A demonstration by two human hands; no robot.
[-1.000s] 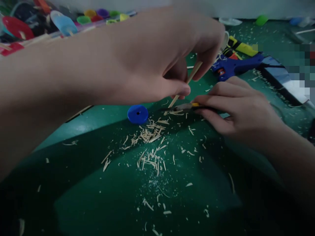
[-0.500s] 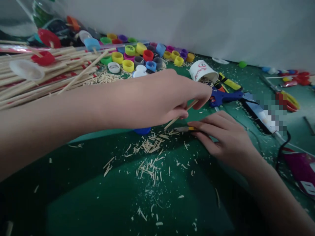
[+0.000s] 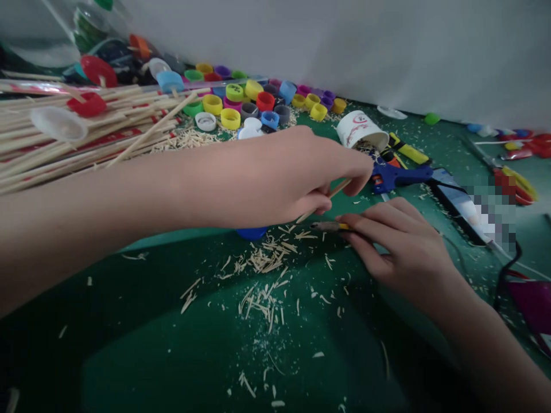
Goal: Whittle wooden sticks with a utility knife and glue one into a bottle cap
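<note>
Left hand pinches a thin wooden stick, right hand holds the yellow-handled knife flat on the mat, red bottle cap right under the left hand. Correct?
One slip: the bottle cap under the left hand is blue, not red, as the head view shows. The rest holds: the left hand pinches a thin wooden stick, and the right hand holds the yellow-handled knife flat on the mat.

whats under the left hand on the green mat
A blue bottle cap peeks out below the left hand, beside wood shavings. Most of the cap is covered, so its top cannot be seen.
</note>
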